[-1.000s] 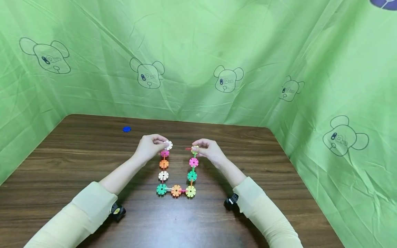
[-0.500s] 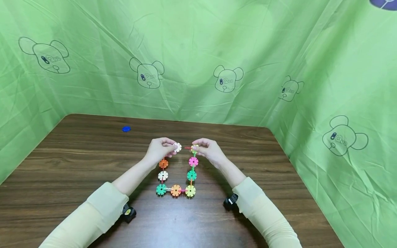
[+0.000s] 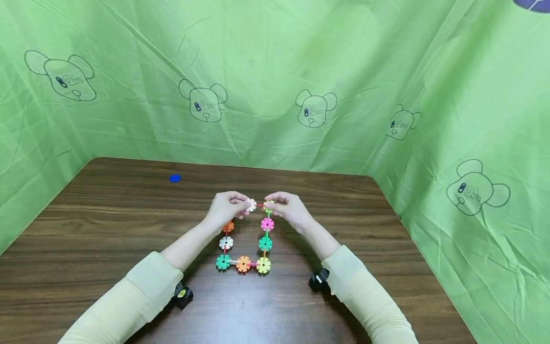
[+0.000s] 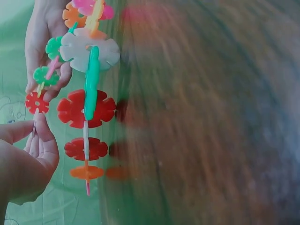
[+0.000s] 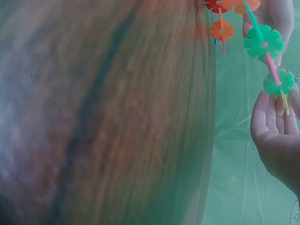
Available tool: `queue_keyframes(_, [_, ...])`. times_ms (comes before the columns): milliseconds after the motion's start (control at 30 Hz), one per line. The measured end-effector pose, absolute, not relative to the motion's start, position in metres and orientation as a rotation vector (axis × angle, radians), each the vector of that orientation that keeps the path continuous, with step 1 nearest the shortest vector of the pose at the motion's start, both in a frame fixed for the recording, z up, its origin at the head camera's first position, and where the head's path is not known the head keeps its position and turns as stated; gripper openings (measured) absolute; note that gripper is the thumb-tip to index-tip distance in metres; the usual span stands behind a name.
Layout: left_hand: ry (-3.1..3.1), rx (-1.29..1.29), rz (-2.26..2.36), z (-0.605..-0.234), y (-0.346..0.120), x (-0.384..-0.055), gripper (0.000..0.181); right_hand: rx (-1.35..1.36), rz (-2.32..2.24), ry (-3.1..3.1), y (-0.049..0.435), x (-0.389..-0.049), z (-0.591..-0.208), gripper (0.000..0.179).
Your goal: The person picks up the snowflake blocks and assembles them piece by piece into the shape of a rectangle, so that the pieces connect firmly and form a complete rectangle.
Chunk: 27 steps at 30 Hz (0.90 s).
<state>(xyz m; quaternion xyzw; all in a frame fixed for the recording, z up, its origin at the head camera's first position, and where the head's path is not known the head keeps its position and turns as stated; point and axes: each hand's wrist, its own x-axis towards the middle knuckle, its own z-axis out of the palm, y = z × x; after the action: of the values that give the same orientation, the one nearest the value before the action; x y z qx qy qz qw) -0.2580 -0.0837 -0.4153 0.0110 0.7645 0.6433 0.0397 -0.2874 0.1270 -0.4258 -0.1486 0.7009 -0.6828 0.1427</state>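
A chain of interlocking flower-shaped plastic discs lies in a U on the table, with a green disc (image 3: 223,262), an orange disc (image 3: 243,263) and a yellow disc (image 3: 263,265) along its near side. My left hand (image 3: 223,211) pinches a white disc (image 3: 251,206) between thumb and fingers. That disc meets a red disc (image 4: 37,102) set edge-on at the chain's far right end. Thumb and fingers of my right hand (image 3: 290,210) pinch the yellow-green disc beside it, above a pink disc (image 3: 267,224). The left column's top disc is hidden behind my left hand in the head view.
A loose blue disc (image 3: 174,178) lies near the back left of the wooden table (image 3: 343,205). A green curtain (image 3: 258,138) with printed bear heads surrounds the table's back and sides. Dark wrist cameras hang by both sleeves.
My left hand has moved right, carrying the white disc from above the left column across the gap to the red disc. The right hand stays nearly in place, still pinching the yellow-green disc.
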Motion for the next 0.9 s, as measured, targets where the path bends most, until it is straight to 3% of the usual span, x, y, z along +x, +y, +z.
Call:
queue_keyframes(567, [2.34,0.077,2.021,-0.414,-0.073,-0.254,0.019,-0.297,-1.943,2.208,0.126,-0.285,-0.425,0.021])
queue_keyframes(900, [2.318,0.022,2.022,-0.421,-0.076,-0.26,0.017,-0.316,-1.916,2.191,0.123,-0.284,-0.424,0.024])
